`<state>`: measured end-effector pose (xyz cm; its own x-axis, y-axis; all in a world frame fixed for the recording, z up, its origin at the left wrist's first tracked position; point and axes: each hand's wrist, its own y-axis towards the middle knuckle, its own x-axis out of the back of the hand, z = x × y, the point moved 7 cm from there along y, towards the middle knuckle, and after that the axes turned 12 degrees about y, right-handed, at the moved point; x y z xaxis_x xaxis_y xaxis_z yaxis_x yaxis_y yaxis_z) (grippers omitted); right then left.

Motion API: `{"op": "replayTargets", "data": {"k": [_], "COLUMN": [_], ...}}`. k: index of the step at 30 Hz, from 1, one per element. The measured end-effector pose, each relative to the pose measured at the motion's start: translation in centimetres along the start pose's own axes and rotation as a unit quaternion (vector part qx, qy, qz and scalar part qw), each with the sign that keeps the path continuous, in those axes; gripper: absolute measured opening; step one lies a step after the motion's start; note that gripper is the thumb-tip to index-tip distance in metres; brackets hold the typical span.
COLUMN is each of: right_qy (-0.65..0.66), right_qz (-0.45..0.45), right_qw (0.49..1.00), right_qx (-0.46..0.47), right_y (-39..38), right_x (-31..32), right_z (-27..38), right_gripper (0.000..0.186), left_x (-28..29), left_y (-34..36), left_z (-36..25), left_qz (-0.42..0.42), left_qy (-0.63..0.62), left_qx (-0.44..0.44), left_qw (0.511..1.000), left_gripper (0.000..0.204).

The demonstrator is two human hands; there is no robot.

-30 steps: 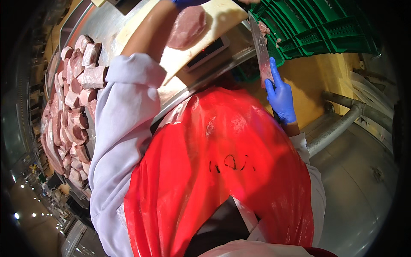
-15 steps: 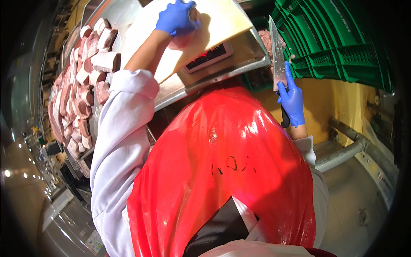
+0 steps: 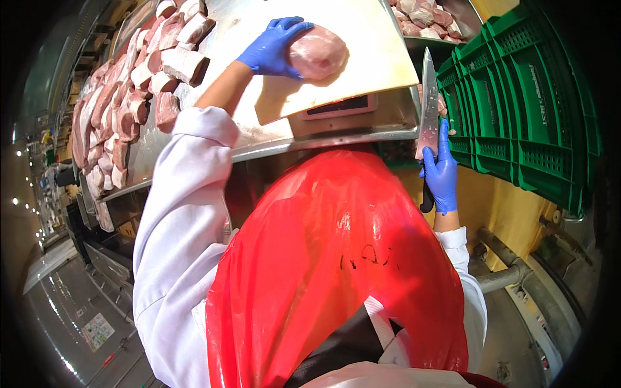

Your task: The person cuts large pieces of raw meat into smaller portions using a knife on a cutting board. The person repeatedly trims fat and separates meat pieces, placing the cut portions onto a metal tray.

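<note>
My left hand [image 3: 275,46], in a blue glove, grips a round pink piece of raw meat [image 3: 318,52] on the pale cutting board [image 3: 362,71]. The board rests on a scale with a small display [image 3: 343,105] at its near edge. My right hand [image 3: 441,169], also in a blue glove, holds a large knife [image 3: 428,107] by its black handle, blade pointing up, beside the right edge of the steel table. A red plastic apron [image 3: 330,258] over white sleeves fills the lower view.
Several cut pieces of raw meat [image 3: 123,110] lie in rows along the steel table [image 3: 272,132] at the left. More meat pieces [image 3: 427,16] sit in a tray at the top right. A green plastic crate [image 3: 524,103] stands at the right, above metal pipes [image 3: 511,271].
The view has tipped so the table sits lower in the picture. My left hand stays on the meat piece on the board. My right hand keeps the knife upright at the table's right edge.
</note>
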<state>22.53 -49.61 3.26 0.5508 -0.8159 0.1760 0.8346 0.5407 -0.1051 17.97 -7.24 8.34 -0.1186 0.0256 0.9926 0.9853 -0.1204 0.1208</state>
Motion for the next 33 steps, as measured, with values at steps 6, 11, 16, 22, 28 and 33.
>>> {"op": "replayTargets", "data": {"k": [6, 11, 16, 22, 28, 33], "right_qy": [0.007, -0.079, -0.116, -0.203, -0.139, -0.146], "right_qz": [0.034, 0.119, 0.156, 0.173, 0.219, 0.335], "right_qw": [0.999, 0.981, 0.958, 0.949, 0.962, 0.931], "right_qx": [0.025, 0.134, 0.21, 0.165, 0.089, -0.001], "right_y": [2.7, 6.5, 10.4, 11.9, 4.7, -3.5], "right_x": [-2.7, -9.0, -14.4, -15.7, -12.9, -8.5], "right_z": [0.0, 3.6, 8.1, 7.3, 5.3, 1.3], "right_gripper": [0.066, 0.069, 0.073, 0.073, 0.073, 0.07], "left_x": [-1.2, -0.1, 1.2, 2.1, 2.1, 2.5], "left_y": [-2.6, -7.6, -9.2, -9.6, -9.7, -7.8], "left_z": [-5.6, -1.1, 1.9, 2.2, 2.3, 1.8], "left_qz": [-0.005, -0.241, -0.282, -0.298, -0.324, -0.354], "left_qy": [-0.133, -0.139, -0.243, -0.255, -0.278, -0.31], "left_qx": [0.289, 0.278, 0.29, 0.28, 0.278, 0.284], "left_qw": [0.948, 0.92, 0.882, 0.876, 0.86, 0.835], "left_gripper": [0.098, 0.078, 0.066, 0.059, 0.048, 0.043]}}
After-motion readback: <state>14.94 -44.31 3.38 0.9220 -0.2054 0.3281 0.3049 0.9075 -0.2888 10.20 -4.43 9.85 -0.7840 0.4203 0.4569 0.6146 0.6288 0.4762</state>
